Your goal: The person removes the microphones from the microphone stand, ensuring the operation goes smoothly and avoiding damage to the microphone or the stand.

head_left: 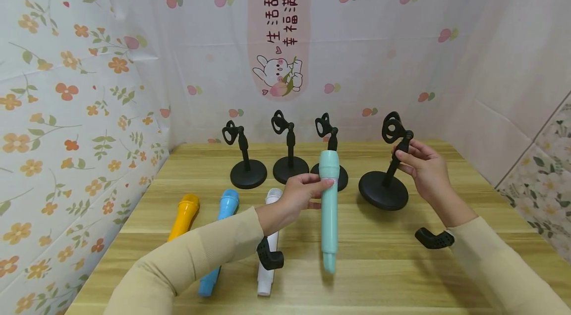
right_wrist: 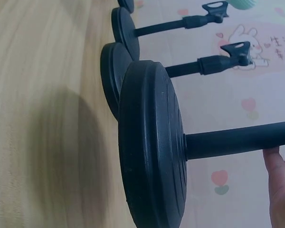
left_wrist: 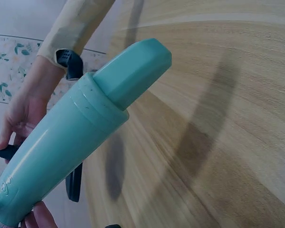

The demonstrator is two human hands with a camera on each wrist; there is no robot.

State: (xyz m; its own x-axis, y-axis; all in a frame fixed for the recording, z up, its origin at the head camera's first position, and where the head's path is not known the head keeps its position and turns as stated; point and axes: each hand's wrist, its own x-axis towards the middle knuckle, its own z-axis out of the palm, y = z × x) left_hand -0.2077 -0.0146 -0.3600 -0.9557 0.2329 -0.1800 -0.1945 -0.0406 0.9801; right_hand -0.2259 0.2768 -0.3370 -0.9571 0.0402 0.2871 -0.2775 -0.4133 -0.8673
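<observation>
My left hand (head_left: pixel 294 200) pinches a mint-green microphone (head_left: pixel 329 221) just below its head. The microphone is held off the table, head up and tail toward me. In the left wrist view, its blunt tail and a shadow on the wood below show. My right hand (head_left: pixel 427 169) grips the upper pole of a black desktop microphone stand (head_left: pixel 382 191), beneath its clip. That stand is tilted, and its round base (right_wrist: pixel 149 142) is raised above its shadow in the right wrist view. The stand's clip (head_left: pixel 393 128) holds nothing.
Three more black stands, the left one (head_left: pixel 248 175), middle one (head_left: pixel 291 170) and right one (head_left: pixel 343 179), stand in a row at the back. Orange (head_left: pixel 184 216), blue (head_left: pixel 228 204) and white (head_left: pixel 265 280) microphones lie on the wooden table (head_left: pixel 379 280). Printed cloth hangs behind.
</observation>
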